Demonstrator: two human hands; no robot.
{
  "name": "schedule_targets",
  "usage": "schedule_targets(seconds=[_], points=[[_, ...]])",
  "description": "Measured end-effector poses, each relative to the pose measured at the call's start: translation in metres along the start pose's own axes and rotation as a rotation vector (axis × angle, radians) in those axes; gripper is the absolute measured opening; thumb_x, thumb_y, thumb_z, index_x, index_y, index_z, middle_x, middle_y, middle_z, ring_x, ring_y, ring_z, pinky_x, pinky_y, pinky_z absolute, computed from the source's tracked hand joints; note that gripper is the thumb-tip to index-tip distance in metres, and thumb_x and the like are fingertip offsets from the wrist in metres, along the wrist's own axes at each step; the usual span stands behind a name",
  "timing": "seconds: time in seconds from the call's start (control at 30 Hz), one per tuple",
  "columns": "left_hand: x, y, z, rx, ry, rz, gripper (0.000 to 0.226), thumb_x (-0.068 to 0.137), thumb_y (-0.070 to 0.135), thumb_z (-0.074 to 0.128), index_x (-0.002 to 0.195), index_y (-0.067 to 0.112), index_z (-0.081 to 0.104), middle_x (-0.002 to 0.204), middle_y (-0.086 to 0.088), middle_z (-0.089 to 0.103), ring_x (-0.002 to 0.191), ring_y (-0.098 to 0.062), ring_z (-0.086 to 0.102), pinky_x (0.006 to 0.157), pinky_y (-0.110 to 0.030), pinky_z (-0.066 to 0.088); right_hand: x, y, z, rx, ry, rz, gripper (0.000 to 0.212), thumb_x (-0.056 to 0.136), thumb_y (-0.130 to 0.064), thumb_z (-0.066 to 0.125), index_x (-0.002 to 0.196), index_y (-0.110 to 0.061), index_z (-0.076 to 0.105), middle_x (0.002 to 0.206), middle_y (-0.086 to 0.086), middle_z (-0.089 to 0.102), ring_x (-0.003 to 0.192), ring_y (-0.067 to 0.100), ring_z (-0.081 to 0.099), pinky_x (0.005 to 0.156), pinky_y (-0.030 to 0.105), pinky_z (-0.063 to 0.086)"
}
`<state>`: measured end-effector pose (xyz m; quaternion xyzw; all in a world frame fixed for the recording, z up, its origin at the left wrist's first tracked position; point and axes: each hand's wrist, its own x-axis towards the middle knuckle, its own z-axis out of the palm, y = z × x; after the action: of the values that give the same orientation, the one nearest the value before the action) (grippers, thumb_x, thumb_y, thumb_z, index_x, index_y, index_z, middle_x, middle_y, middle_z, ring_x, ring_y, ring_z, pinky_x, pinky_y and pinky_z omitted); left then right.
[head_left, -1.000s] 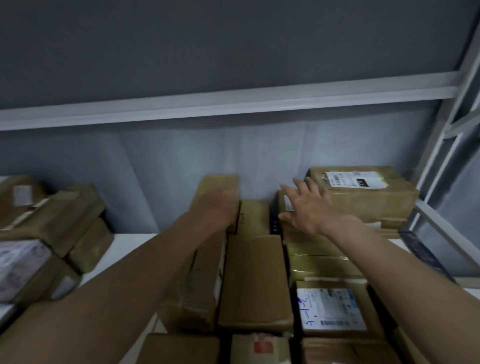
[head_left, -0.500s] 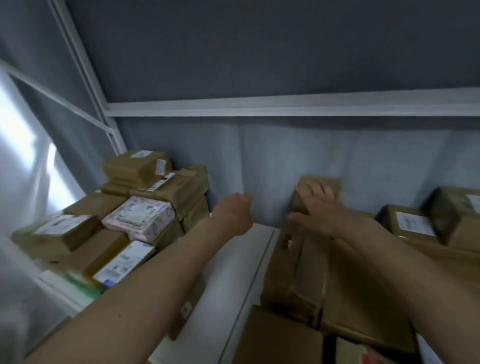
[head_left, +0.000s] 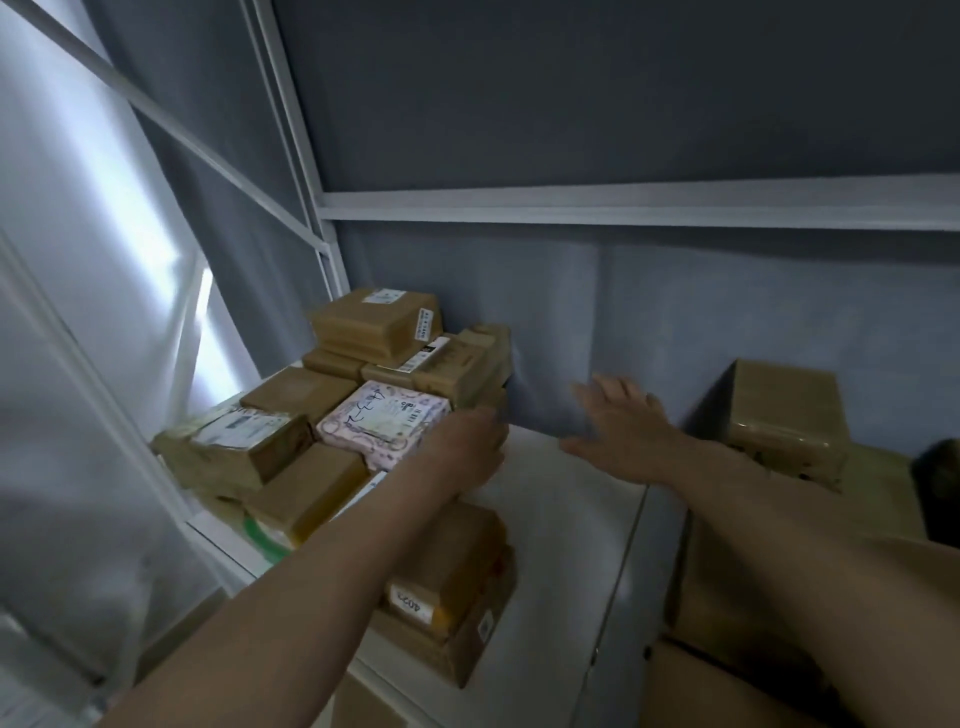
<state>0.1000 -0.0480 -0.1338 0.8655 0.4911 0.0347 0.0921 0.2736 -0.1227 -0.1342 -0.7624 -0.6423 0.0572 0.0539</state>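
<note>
Both my arms reach forward over a white shelf (head_left: 566, 525) stacked with taped cardboard parcels. My left hand (head_left: 470, 449) hovers beside a pink patterned parcel (head_left: 384, 423) at the edge of the left stack; its fingers are hidden from me and it holds nothing that I can see. My right hand (head_left: 621, 428) is spread with straight fingers above the bare middle of the shelf, touching nothing. A brown parcel with a numbered label (head_left: 441, 571) lies under my left forearm.
A pile of brown parcels (head_left: 379, 332) fills the back left corner. More brown boxes (head_left: 784, 421) stand at the right. A white metal frame post (head_left: 296, 156) and crossbar (head_left: 623, 205) bound the shelf, with grey cloth behind.
My view has swung left from the right-hand boxes to the left stack. My right hand left the box it touched and now hovers over bare shelf; my left hand moved toward the pink parcel.
</note>
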Motion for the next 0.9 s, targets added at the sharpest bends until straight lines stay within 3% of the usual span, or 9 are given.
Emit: schedule_targets(seconds=[0.23,0.47,0.6,0.8,0.9], points=[[0.018,-0.096,0.001,-0.088,-0.038,-0.138,0.058,0.094,0.033,0.054,0.143,0.011,0.034,0.144,-0.012,0.041,0.131,-0.028,0.041,0.102,-0.033,0.035,0.040,-0.075,0.029,0.087,-0.097,-0.044,0.079,0.094,-0.052,0.045,0.152,-0.020,0.003,0.160,0.008,-0.003,0.146,0.030,-0.004,0.117,0.051,0.010],[0.034,-0.176,0.001,-0.147,-0.074,-0.191,0.072,0.088,0.034,0.060,0.147,0.009,0.025,0.150,-0.013,0.033,0.139,-0.030,0.029,0.109,-0.039,0.030,0.084,-0.134,0.074,0.219,-0.168,-0.041,0.081,0.092,-0.051,0.049,0.152,-0.024,0.002,0.160,0.003,-0.001,0.146,0.028,-0.002,0.117,0.049,0.012],[0.050,-0.211,0.004,-0.224,-0.084,-0.172,0.077,0.082,0.040,0.062,0.146,0.014,0.028,0.149,-0.007,0.036,0.138,-0.027,0.032,0.112,-0.045,0.031,0.105,-0.158,0.094,0.318,-0.186,0.004,0.082,0.090,-0.057,0.049,0.153,-0.025,0.008,0.158,0.002,0.011,0.144,0.027,0.009,0.116,0.045,0.018],[0.066,-0.239,0.005,-0.236,-0.084,-0.168,0.080,0.082,0.041,0.065,0.144,0.009,0.026,0.146,-0.013,0.035,0.137,-0.031,0.031,0.111,-0.047,0.031,0.131,-0.171,0.130,0.491,-0.137,0.077,0.102,0.066,-0.089,0.041,0.150,-0.036,0.019,0.152,-0.007,0.032,0.140,0.020,0.027,0.115,0.042,0.026],[0.072,-0.246,0.005,-0.271,-0.099,-0.186,0.084,0.078,0.039,0.071,0.143,0.007,0.027,0.143,-0.015,0.038,0.133,-0.033,0.036,0.108,-0.047,0.035,0.135,-0.174,0.132,0.605,-0.138,0.098,0.085,0.077,-0.072,0.053,0.147,-0.030,0.030,0.146,-0.004,0.042,0.135,0.018,0.037,0.113,0.039,0.030]])
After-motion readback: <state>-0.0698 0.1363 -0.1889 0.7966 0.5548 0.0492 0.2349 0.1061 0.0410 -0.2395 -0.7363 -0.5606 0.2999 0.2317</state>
